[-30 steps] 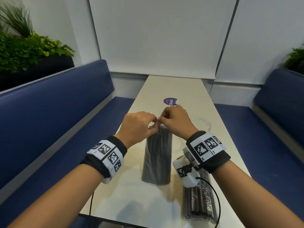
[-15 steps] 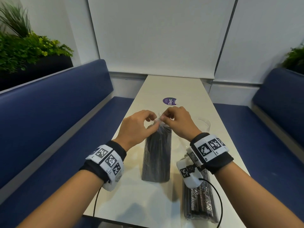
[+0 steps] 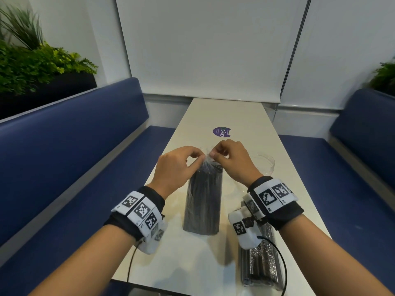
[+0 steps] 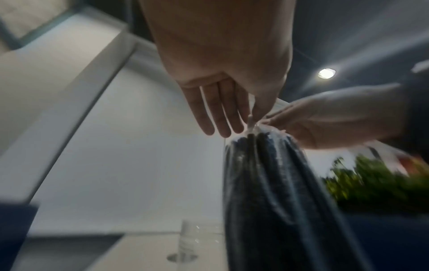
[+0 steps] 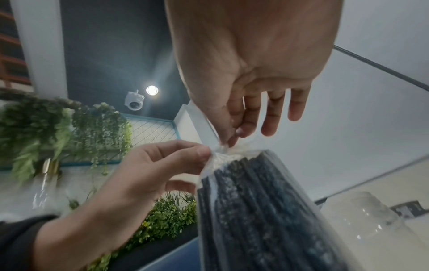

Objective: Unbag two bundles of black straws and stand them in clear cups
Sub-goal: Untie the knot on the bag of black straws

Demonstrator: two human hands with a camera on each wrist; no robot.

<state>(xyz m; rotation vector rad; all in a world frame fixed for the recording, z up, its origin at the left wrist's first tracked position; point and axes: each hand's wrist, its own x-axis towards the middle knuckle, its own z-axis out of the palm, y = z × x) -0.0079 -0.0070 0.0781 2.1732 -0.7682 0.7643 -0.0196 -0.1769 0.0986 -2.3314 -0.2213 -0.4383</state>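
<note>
A clear bag of black straws [image 3: 203, 201] [image 4: 274, 192] [image 5: 260, 210] stands upright on the white table [image 3: 188, 263]. Its gathered top [image 3: 207, 155] is pinched from both sides: my left hand [image 3: 181, 165] [image 4: 252, 117] [image 5: 197, 154] holds it between thumb and forefinger, and my right hand [image 3: 228, 159] [image 5: 228, 141] [image 4: 274, 119] pinches it from the right. A second bag of black straws [image 3: 260, 261] lies flat near the table's front right, partly under my right wrist. A clear cup [image 3: 264, 165] [image 5: 371, 216] stands behind my right hand.
Another clear cup [image 4: 197, 238] shows low in the left wrist view. A purple sticker [image 3: 221, 132] sits mid-table. Blue benches [image 3: 74, 150] flank the narrow table, with plants [image 3: 32, 65] behind the left one. A wall closes the far end.
Both hands have stayed at the top of the upright bag, working the gathered plastic; the left thumb and fingers have shifted slightly. The bag stands in the same spot.
</note>
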